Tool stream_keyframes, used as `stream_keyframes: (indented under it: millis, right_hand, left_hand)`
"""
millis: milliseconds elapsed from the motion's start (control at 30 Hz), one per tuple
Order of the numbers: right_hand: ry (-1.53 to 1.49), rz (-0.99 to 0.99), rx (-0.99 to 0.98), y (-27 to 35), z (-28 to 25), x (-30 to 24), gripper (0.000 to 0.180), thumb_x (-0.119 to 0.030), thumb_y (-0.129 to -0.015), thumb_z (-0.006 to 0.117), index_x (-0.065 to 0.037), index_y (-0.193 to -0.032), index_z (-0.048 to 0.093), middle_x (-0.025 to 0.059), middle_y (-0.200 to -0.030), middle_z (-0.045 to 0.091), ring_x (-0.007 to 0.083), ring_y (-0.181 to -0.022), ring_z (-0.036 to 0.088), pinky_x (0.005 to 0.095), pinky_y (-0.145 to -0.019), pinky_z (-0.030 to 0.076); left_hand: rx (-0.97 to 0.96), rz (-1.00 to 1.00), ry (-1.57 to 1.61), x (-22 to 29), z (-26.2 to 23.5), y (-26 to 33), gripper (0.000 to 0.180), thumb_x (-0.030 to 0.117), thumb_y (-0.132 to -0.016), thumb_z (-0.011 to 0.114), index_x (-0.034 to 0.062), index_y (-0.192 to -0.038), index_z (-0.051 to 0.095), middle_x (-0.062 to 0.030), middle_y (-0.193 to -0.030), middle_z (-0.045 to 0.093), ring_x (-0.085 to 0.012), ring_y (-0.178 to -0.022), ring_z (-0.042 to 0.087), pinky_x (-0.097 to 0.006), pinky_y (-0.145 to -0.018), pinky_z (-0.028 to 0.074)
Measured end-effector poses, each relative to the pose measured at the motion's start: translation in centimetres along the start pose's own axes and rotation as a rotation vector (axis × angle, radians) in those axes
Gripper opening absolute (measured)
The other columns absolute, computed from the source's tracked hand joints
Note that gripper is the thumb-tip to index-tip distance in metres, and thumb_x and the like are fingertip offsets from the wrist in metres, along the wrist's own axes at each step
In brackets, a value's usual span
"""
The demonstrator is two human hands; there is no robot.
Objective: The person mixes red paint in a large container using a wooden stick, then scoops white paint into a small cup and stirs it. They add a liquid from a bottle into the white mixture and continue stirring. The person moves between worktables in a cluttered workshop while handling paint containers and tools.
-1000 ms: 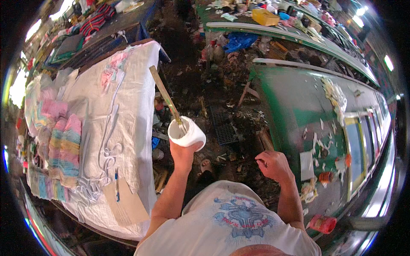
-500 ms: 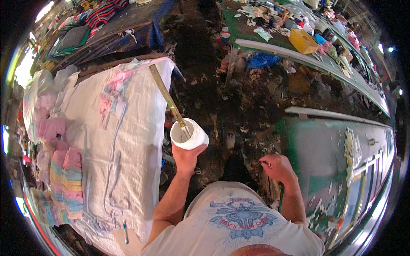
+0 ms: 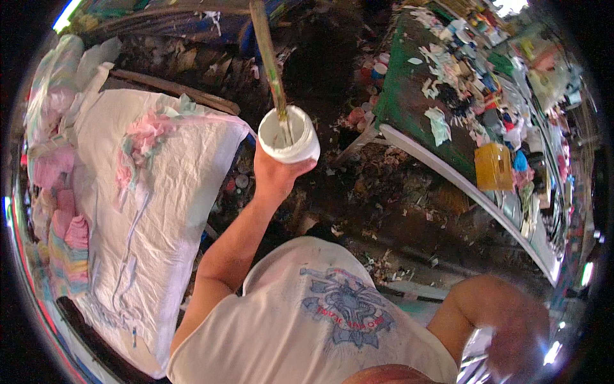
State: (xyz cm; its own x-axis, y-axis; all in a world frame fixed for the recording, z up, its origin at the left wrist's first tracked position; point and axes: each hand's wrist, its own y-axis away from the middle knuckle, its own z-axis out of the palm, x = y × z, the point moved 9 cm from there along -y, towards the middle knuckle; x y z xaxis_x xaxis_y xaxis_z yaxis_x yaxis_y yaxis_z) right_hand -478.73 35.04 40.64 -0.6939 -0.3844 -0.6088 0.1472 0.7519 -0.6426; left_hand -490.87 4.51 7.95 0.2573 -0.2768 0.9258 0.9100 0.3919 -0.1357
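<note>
Since the earlier frame, the white container (image 3: 297,153) has been shifted higher, to the upper centre, and the right hand (image 3: 519,329) has been swung to the lower right. The container is gripped around its lower side by the left hand (image 3: 276,174), curled partly closed, thumb at right. Right-hand grip can't be told (blurred). Container judged light, stiffish, possibly slick; best held around the lower wall, kept upright so the tilted stick (image 3: 272,64) isn't tipped out.

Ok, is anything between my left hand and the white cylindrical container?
Nothing visible: your left hand grips the white cylindrical container directly, and the long stick leans out of its mouth, clear of that hand.
</note>
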Motion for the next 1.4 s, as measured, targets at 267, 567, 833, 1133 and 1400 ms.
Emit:
stream_keyframes:
  millis: [267, 567, 833, 1133, 1400]
  right_hand:
    - [-0.152, -0.219, -0.198, -7.8, -8.3, 8.7, 0.010, -0.013, -0.083, 0.081, -0.009, -0.093, 0.080, 0.0084, -0.082, 0.076, 0.0238, -0.069, 0.072, 0.0395, -0.062, 0.055]
    - [-0.199, -0.195, -0.278, -17.2, -15.4, 23.4, 0.013, -0.015, -0.085, 0.081, -0.007, -0.096, 0.080, 0.0080, -0.082, 0.076, 0.0227, -0.069, 0.071, 0.0387, -0.061, 0.055]
    - [-0.215, -0.165, -0.332, -25.2, -20.6, 32.8, 0.017, -0.016, -0.086, 0.081, -0.005, -0.099, 0.080, 0.0076, -0.081, 0.075, 0.0218, -0.069, 0.071, 0.0379, -0.060, 0.054]
    - [-0.265, -0.186, -0.355, -27.9, -26.8, 41.1, 0.021, -0.018, -0.088, 0.081, -0.003, -0.103, 0.080, 0.0072, -0.081, 0.075, 0.0207, -0.069, 0.070, 0.0371, -0.060, 0.054]
    - [-0.353, -0.178, -0.271, -26.1, -35.6, 49.9, 0.025, -0.020, -0.089, 0.081, -0.001, -0.106, 0.079, 0.0068, -0.080, 0.074, 0.0197, -0.069, 0.070, 0.0363, -0.059, 0.054]
  left_hand:
    - [0.074, 0.056, -0.110, -1.4, 1.5, -14.2, 0.107, -0.003, -0.068, 0.101, 0.0013, -0.160, 0.048, -0.0103, -0.144, 0.072, -0.0235, -0.132, 0.072, -0.042, -0.121, 0.052]
    - [0.132, 0.004, -0.071, -6.3, -0.5, -31.7, 0.106, -0.004, -0.065, 0.104, 0.0019, -0.156, 0.048, -0.0113, -0.146, 0.070, -0.0232, -0.134, 0.071, -0.041, -0.119, 0.055]
    - [0.228, -0.048, -0.116, -7.0, -3.1, -39.8, 0.107, -0.002, -0.066, 0.105, 0.0017, -0.157, 0.048, -0.0118, -0.146, 0.070, -0.0244, -0.133, 0.071, -0.041, -0.119, 0.055]
    - [0.320, -0.055, -0.271, -5.9, -5.4, -43.4, 0.107, -0.002, -0.066, 0.105, 0.0012, -0.157, 0.048, -0.0120, -0.146, 0.070, -0.0251, -0.134, 0.071, -0.044, -0.120, 0.055]
    - [0.306, -0.127, -0.337, -8.9, -3.0, -50.3, 0.107, -0.002, -0.067, 0.104, 0.0018, -0.159, 0.049, -0.0116, -0.149, 0.070, -0.0250, -0.136, 0.071, -0.045, -0.120, 0.056]
